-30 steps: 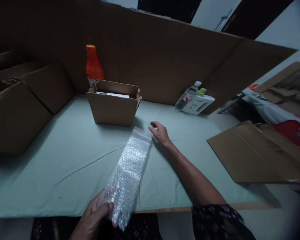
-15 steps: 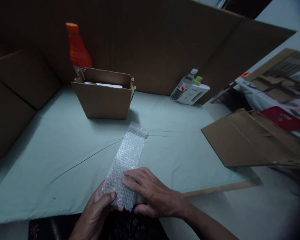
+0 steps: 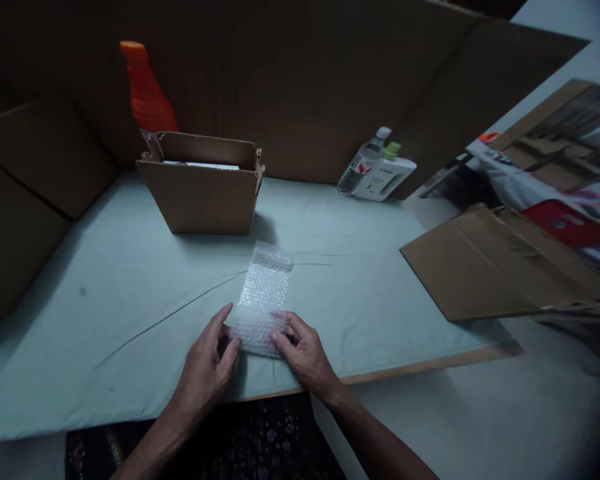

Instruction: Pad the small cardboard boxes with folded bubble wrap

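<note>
A strip of clear bubble wrap (image 3: 264, 287) lies on the pale green cloth, its near end folded over into a flat layer. My right hand (image 3: 303, 350) grips the right edge of this folded part, thumb on top and fingers at the side. At the left edge, my left hand (image 3: 207, 357) is open, with thumb and forefinger spread apart and their tips close to or touching the wrap. Whether its other fingers reach under the wrap is hidden.
Behind the wrap stands an open cardboard box (image 3: 205, 200) with a flat white item inside. An orange bottle (image 3: 150, 93) is behind it. A clear plastic bottle (image 3: 365, 163) and a white jug (image 3: 384, 179) stand farther right. A cardboard box (image 3: 505, 267) sits at the right edge.
The near end of the bubble wrap has been folded over, away from me. Both hands have moved forward, and the left one has loosened from its grip on the near end.
</note>
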`<state>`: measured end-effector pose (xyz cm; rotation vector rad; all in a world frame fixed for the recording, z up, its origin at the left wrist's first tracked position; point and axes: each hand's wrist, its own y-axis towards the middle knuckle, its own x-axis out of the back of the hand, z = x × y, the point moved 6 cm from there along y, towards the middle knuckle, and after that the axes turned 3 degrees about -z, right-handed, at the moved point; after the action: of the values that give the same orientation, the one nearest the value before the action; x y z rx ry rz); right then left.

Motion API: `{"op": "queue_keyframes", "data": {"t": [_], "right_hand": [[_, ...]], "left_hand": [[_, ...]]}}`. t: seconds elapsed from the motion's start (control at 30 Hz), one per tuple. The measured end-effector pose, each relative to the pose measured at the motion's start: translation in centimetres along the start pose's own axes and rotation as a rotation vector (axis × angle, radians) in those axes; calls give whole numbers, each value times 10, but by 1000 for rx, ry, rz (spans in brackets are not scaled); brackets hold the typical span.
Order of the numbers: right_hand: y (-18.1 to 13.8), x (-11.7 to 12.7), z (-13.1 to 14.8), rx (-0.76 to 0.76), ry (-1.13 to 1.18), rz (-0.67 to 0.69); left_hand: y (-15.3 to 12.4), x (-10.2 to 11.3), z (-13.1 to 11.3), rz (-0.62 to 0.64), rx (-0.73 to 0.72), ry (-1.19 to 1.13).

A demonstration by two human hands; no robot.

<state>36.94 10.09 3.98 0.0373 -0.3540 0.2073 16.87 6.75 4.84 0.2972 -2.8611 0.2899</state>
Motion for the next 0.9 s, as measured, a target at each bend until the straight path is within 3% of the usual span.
{"op": "queue_keyframes", "data": {"t": [0.13,0.2,0.33,0.43,0.6,0.67,0.73,0.9], "right_hand": [[-8,18,8,199,-232,-240],[-16,21,19,352,-351,-289],[-23,2,31,525,-503,-41],[-20,-11,29,541,-570,81],[-10,-10,26,552,-521,16],[-8,-7,28,538,-456,2],[-8,-5,30,490,-390,5],[-13,5,33,410,-337,-26]], "left_hand": [[14,-11,1,-38,-107,197],[18,-13,1,-36,-132,252],[20,-11,1,-47,-123,212],[18,-8,0,-45,-190,252],[-2,-4,-8,117,-575,301],[-7,-5,-8,182,-644,342],[-6,-6,-7,179,-623,348],[7,-10,-5,125,-405,281]]}}
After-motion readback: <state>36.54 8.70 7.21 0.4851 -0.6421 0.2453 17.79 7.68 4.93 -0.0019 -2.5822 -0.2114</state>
